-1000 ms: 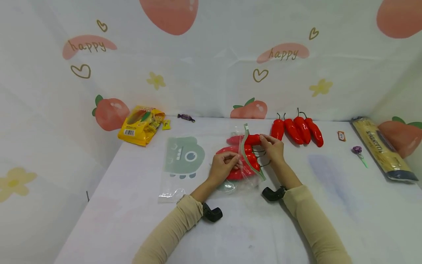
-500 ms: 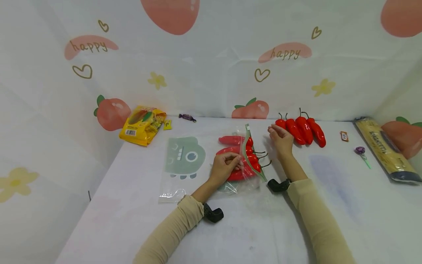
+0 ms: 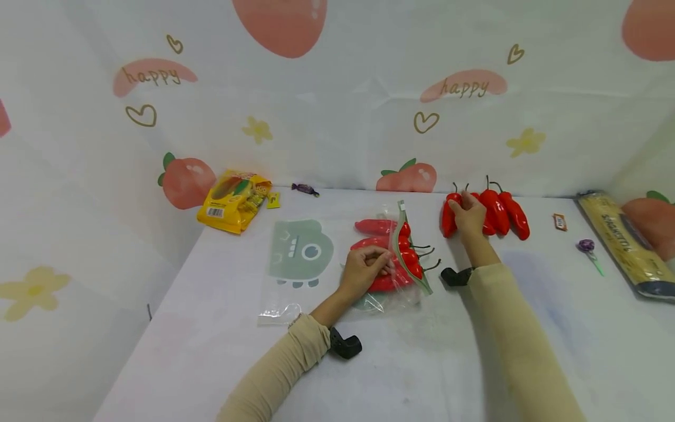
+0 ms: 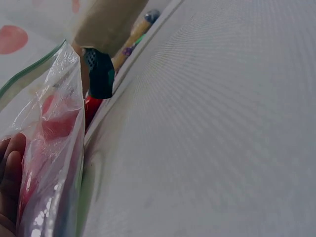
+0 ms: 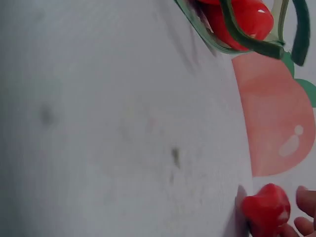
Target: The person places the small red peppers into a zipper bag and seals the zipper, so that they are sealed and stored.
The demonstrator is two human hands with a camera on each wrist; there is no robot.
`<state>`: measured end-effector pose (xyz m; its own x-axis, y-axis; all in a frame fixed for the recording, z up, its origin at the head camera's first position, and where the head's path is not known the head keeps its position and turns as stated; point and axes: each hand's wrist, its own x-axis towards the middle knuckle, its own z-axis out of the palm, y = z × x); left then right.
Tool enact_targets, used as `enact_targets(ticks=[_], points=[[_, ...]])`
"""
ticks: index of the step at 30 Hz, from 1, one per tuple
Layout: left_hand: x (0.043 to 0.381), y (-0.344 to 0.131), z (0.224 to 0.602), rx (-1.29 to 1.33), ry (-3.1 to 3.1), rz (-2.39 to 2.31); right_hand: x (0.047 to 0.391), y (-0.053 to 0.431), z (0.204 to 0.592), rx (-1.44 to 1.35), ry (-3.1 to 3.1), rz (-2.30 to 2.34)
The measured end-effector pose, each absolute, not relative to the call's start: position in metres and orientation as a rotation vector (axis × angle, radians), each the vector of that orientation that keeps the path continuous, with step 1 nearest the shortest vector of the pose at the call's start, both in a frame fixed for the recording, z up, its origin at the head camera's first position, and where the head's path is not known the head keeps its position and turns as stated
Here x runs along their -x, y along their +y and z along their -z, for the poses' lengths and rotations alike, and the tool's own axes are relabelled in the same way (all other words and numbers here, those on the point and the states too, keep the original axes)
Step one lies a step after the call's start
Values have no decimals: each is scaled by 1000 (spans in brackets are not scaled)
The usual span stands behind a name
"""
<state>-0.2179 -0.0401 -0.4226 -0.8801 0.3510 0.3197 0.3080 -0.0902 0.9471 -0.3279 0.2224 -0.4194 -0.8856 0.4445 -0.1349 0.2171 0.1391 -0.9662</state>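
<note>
My left hand (image 3: 364, 271) pinches the upper layer of a clear zip bag (image 3: 377, 302), which lies on the table with its green-edged mouth to the right. Several red chili peppers (image 3: 377, 241) lie inside, some green stems sticking out of the mouth. In the left wrist view the fingers (image 4: 14, 160) are against the bag's film (image 4: 59, 123). My right hand (image 3: 471, 215) is at the leftmost loose red pepper (image 3: 448, 218), fingers around its upper part. In the right wrist view that pepper (image 5: 266, 210) stands beside spread fingertips (image 5: 307, 198); one fingertip touches it.
More red peppers (image 3: 494, 211) lie right of the right hand. A flat printed bag (image 3: 300, 252) is at the left. Behind are a yellow candy pack (image 3: 232, 202) and a wrapped candy (image 3: 304, 189). Far right are a small packet (image 3: 560, 221), a lollipop (image 3: 586, 246) and a pasta pack (image 3: 624, 240).
The right hand has let go of a pepper in the bag's mouth and moved right and away to the loose peppers. That pepper now lies farther inside. The left hand stays on the bag.
</note>
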Motion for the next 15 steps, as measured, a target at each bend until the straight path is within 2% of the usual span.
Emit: enact_targets(ticks=[4,15], points=[[215,-38,421,-767,2093,-2170,329,221,423,642,-2430,-1687],[216,-40,420,-729,2124,-2144,316,211,417,578,-2639,-1713]])
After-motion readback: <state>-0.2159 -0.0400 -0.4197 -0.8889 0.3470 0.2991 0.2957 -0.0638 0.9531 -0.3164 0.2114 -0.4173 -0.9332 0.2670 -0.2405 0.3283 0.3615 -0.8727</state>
